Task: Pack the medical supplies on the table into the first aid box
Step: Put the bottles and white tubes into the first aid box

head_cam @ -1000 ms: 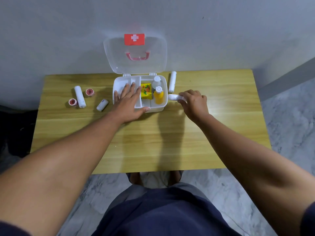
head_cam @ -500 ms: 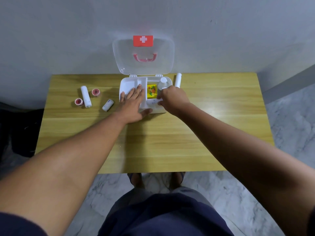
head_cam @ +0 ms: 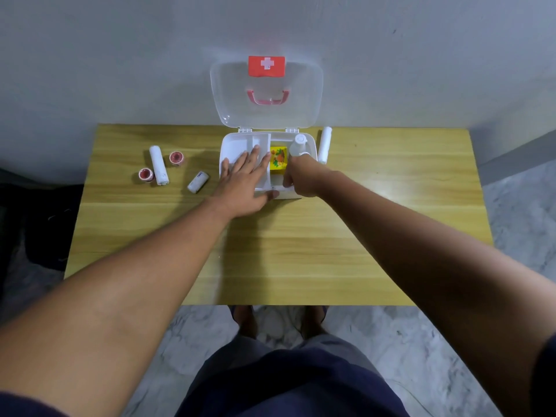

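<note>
The white first aid box [head_cam: 237, 139] stands open at the table's far edge, its clear lid [head_cam: 266, 115] leaning on the wall. Inside are a yellow packet [head_cam: 278, 158] and a white bottle [head_cam: 298, 144]. My left hand [head_cam: 243, 182] lies flat over the box's left compartment, fingers spread. My right hand [head_cam: 301, 176] reaches down into the front right compartment, fingers curled around a small white roll that is almost hidden under it. A long white bandage roll [head_cam: 325, 145] lies just right of the box.
Left of the box on the wooden table [head_cam: 301, 251] lie another long white roll [head_cam: 158, 165], two red-centred tape rolls [head_cam: 177, 158] [head_cam: 146, 175] and a short white roll [head_cam: 198, 182]. The wall is directly behind the box.
My right hand picked a small white roll off the table right of the box and carried it left into the box's front right compartment. My left hand stayed on the box.
</note>
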